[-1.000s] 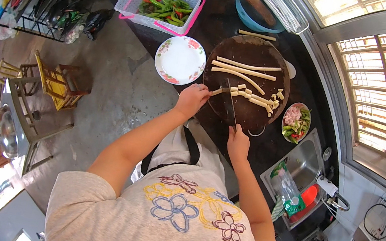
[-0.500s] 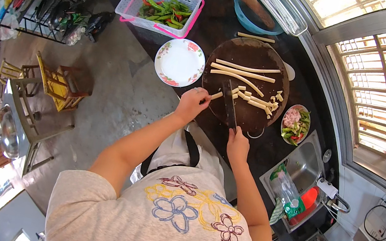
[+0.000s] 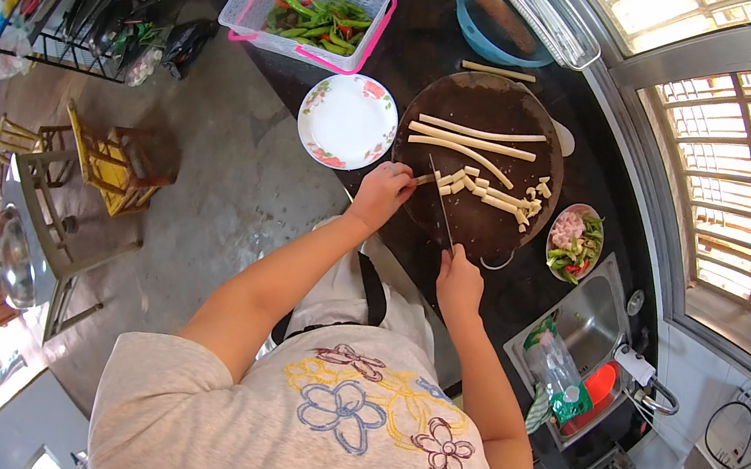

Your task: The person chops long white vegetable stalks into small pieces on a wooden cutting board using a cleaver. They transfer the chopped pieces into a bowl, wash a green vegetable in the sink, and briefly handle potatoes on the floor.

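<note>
On a round dark cutting board (image 3: 489, 105) lie several long pale stalks (image 3: 480, 131) and a row of short cut pieces (image 3: 499, 198). My left hand (image 3: 384, 195) pinches the short end of one pale stalk (image 3: 424, 179) at the board's left edge. A knife (image 3: 444, 204) is gripped by its handle in my right hand (image 3: 460, 282). Its blade points away from me, edge-on, between the held end and the cut pieces. I cannot make out whether the blade touches the stalk.
Left of the board sits a flowered white plate (image 3: 347, 122). Beyond it stands a plastic basket (image 3: 259, 37) of green and red peppers. At right are a plate of chopped food (image 3: 575, 244) and a sink (image 3: 600, 305). A blue basin (image 3: 493, 50) stands behind.
The knife blade has turned from showing its flat side to nearly edge-on and shifted slightly left. A little more cut stalk lies right of the blade. My left hand stays nearly in place.
</note>
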`<action>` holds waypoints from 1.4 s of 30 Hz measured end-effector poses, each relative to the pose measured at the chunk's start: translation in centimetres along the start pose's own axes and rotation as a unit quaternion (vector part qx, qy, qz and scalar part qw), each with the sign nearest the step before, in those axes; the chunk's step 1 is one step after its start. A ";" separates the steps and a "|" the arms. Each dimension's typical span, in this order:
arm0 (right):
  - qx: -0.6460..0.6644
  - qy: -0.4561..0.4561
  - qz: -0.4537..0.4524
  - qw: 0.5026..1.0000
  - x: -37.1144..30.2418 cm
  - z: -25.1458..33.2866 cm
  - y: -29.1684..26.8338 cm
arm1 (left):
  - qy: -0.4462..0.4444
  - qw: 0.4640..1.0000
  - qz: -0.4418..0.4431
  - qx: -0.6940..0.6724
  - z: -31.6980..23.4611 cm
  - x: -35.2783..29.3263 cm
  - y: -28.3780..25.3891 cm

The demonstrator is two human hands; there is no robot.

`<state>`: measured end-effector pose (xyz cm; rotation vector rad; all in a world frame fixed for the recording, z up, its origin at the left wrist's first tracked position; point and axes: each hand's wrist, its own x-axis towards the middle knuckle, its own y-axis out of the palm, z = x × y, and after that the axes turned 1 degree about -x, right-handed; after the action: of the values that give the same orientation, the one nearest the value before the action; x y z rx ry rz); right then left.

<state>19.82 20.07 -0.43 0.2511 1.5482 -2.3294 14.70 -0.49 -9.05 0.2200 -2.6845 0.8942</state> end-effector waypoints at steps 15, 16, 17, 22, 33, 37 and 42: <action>0.056 -0.008 -0.005 0.998 -1.2 -0.2 -0.2 | 0.000 1.000 -0.018 -0.013 0.7 0.0 0.0; 0.046 -0.007 -0.005 0.999 -1.2 0.0 -0.1 | 0.005 1.000 -0.016 -0.005 0.6 0.1 -0.1; 0.036 -0.006 -0.005 0.999 -1.1 0.2 0.0 | 0.009 1.000 -0.014 -0.006 0.6 0.2 -0.2; 0.025 0.010 0.002 1.000 -0.5 0.4 0.7 | 0.019 1.000 0.002 -0.008 0.6 0.3 -0.6; 0.190 0.148 -0.140 0.960 -4.5 -2.5 -1.0 | 0.002 0.997 0.065 -0.030 -2.7 3.9 3.5; 0.168 0.200 -0.192 0.946 -4.8 -4.7 -1.8 | 0.069 0.993 0.095 -0.031 -4.1 4.8 5.7; 0.181 0.235 -0.196 0.935 -4.4 -6.5 -1.1 | 0.140 0.980 0.133 0.046 -5.0 5.6 7.3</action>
<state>23.23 27.24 -0.60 0.6904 1.4475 -3.0435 8.88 8.12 -7.49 -0.2347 -2.4455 1.0415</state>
